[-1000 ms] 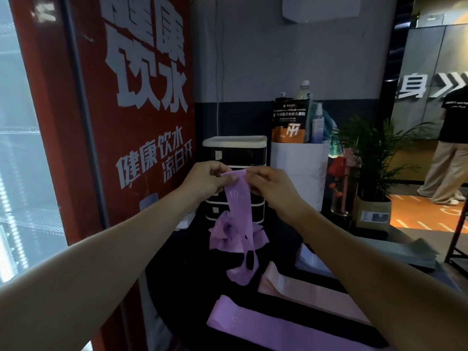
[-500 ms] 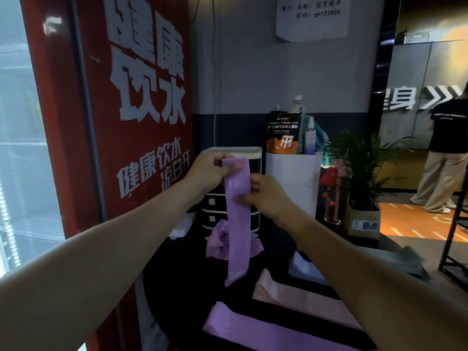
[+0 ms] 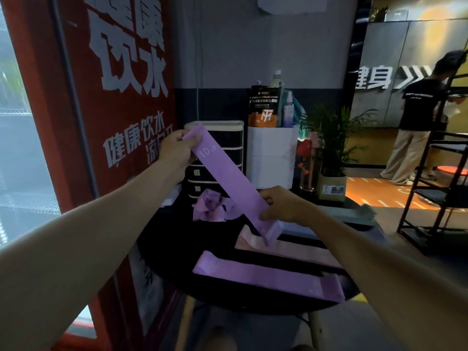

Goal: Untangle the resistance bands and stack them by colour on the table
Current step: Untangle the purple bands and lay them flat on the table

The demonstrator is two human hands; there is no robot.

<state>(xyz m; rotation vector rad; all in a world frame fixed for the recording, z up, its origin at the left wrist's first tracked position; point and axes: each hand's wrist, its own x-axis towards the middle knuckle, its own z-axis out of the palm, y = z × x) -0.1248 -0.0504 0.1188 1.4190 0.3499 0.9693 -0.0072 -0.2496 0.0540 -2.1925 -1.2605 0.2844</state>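
A purple resistance band marked "10" is stretched flat on a slant above the black round table. My left hand pinches its upper end and my right hand grips its lower end. Behind it on the table lies a tangled clump of purple bands. A flat purple band lies near the front edge, and a flat pink band lies just behind it, partly hidden by my right arm.
A black-and-white drawer unit, a white box of bottles and a potted plant stand at the table's back. A red drinks machine is on the left, a black shelf rack on the right. A person stands far right.
The band hung down from both hands held together; now my right hand has slid down to its lower end and pulled it out straight and slanted, free of the clump.
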